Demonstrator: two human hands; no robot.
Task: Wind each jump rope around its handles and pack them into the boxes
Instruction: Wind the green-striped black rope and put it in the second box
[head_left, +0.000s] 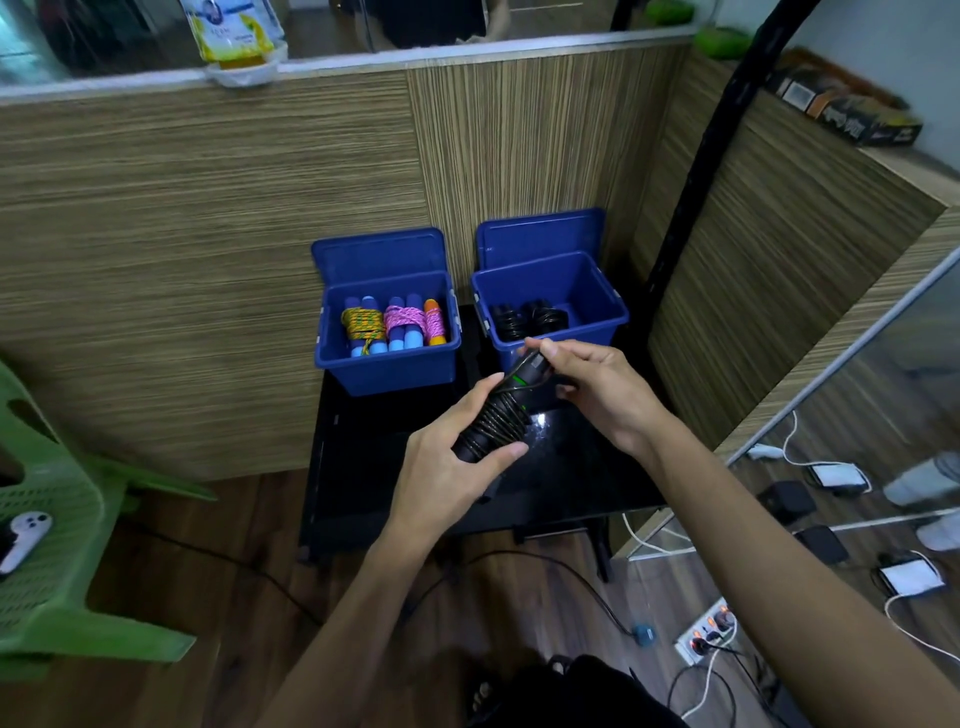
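Hands over black table (363, 467), left hand (447, 467) fingers gripping wound black jump rope (493, 421), right hand (592, 384) fingers pinching its end

Single head-worn view, forward and down, close over black table (363, 467).

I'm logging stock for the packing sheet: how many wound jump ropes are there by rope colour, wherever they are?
Yellow-green rope bundle, in the left box: 1
Pink rope bundles, same box: 2
Black rope bundles, in the right box: 2
Black rope in hand, gripped by left hand and right hand: 1
Total: 6
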